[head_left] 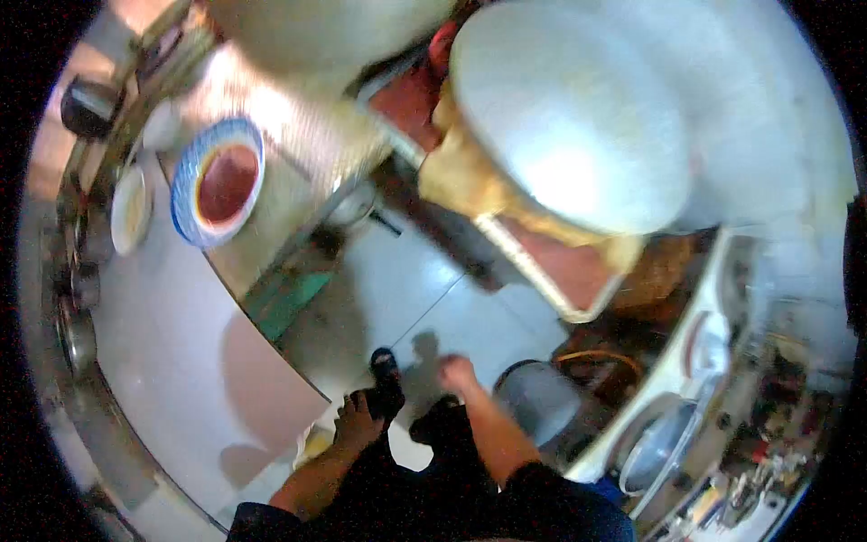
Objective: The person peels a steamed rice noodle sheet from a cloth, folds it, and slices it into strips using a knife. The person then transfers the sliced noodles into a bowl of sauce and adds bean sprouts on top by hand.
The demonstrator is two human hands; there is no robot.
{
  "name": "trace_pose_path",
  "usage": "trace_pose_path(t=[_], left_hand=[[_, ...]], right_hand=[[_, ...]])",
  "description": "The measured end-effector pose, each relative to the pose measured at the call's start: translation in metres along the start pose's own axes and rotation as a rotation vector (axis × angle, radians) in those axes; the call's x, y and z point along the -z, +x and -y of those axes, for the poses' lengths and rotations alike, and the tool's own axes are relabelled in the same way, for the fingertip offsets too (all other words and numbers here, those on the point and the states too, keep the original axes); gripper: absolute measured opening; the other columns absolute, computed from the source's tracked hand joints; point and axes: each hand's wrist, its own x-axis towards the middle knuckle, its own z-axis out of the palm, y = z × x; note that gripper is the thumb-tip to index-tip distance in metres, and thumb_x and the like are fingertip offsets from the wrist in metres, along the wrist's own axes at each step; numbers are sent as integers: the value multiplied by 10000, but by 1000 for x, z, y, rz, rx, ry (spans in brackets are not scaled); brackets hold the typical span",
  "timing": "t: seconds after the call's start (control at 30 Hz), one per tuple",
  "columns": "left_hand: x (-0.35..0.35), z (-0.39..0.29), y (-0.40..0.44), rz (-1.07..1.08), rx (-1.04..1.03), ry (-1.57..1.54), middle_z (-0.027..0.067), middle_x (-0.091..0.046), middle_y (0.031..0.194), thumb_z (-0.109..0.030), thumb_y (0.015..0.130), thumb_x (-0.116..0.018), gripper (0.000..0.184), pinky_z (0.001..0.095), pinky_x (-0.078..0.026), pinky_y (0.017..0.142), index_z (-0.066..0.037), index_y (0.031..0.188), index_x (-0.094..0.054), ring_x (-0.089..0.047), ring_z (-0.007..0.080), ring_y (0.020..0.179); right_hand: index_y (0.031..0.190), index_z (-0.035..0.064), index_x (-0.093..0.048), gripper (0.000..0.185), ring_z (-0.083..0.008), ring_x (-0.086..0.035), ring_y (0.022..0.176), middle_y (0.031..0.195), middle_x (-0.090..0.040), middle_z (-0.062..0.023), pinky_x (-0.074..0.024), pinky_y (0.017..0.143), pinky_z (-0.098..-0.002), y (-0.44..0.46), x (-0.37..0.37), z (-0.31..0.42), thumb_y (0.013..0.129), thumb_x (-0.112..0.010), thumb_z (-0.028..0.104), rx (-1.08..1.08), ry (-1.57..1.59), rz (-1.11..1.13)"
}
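Observation:
My left hand (358, 419) hangs low in front of my body with its fingers spread, and no object shows in it. Close by is the edge of the pale counter (172, 316). My right hand (458, 374) is above the tiled floor, its fingers curled into a loose fist and somewhat blurred. Nothing is seen sticking out of that fist. The nearest object to it is a grey bucket (539, 400) on the floor to the right.
On the left stand a blue-and-white dish (188, 194) of dark red liquid and a white plate (133, 212). A large round metal vessel (578, 117) is at the upper right, beside a tray (519, 256) with reddish-brown contents. A metal pan (655, 452) lies lower right.

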Motion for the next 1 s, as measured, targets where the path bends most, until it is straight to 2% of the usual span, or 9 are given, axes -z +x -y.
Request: trace_pose_path(t=[0.1, 0.2, 0.23, 0.27, 0.37, 0.43, 0.57, 0.67, 1.0], left_hand=[[61, -26, -15, 381, -379, -468, 199, -667, 1312, -512, 930, -665, 613, 482, -493, 1042, -62, 1347, -644, -634, 388, 1207], [301, -91, -58, 168, -416, -852, 198, -746, 1107, -347, 949, -702, 383, 422, -558, 915, -49, 1188, -726, -725, 314, 1048], [292, -105, -44, -321, -534, -956, 200, -755, 1059, -290, 948, -713, 332, 405, -565, 881, -28, 1151, -737, -737, 297, 979], [334, -110, -3, -71, -451, -1007, 180, -764, 1060, -276, 951, -705, 322, 395, -567, 867, -22, 1145, -739, -738, 282, 955], [489, -144, 81, -226, -573, -835, 73, -708, 799, -244, 972, -624, 257, 362, -531, 654, -20, 1037, -731, -671, 179, 734], [563, -176, 114, -300, -416, -1041, 104, -716, 783, -278, 967, -622, 301, 367, -524, 659, 3, 992, -727, -678, 193, 715], [605, -203, 243, -844, -317, -581, 205, -759, 946, -277, 981, -634, 339, 426, -567, 729, 31, 1093, -722, -755, 290, 834], [635, -235, 262, -401, -5, -604, 211, -761, 974, -268, 1000, -620, 335, 431, -573, 733, 17, 1140, -728, -760, 319, 832], [636, -232, 324, -227, 30, -781, 202, -739, 919, -132, 1008, -555, 280, 416, -549, 550, 56, 1149, -707, -722, 292, 686]], right_hand=[[1067, 39, -692, 190, -274, -699, 620, 876, -707, -122, -526, 482, -372, -174, 63, 37, 899, -642, -34, -56, 602, -371], [1000, 52, -692, 120, -179, -694, 639, 819, -713, -85, -526, 524, -315, -290, 213, 108, 978, -617, 143, 180, 139, -766], [1003, 53, -695, 139, -160, -653, 604, 776, -691, -68, -500, 514, -307, -277, 279, 103, 975, -634, 175, 371, 25, -935], [1007, 54, -698, 164, -141, -611, 570, 733, -670, -50, -474, 504, -299, -266, 344, 100, 972, -652, 207, 539, -119, -1117], [1074, 5, -718, 273, -143, -576, 548, 781, -666, -46, -432, 490, -302, -237, 495, 190, 1002, -644, 258, 727, -240, -1214], [1091, -3, -718, 273, -148, -570, 527, 793, -670, -58, -421, 460, -310, -224, 542, 272, 1005, -644, 245, 521, -19, -1083], [1080, -6, -719, 241, -151, -561, 496, 746, -657, -62, -410, 423, -320, -186, 577, 356, 1002, -640, 208, 441, 179, -932], [1035, -35, -701, 219, -144, -547, 465, 707, -646, -67, -392, 399, -311, -157, 592, 383, 1000, -633, 171, 415, 25, -709], [961, -40, -696, 125, -123, -527, 509, 711, -647, -57, -385, 446, -290, -163, 597, 402, 928, -612, 46, 453, 89, -583]])
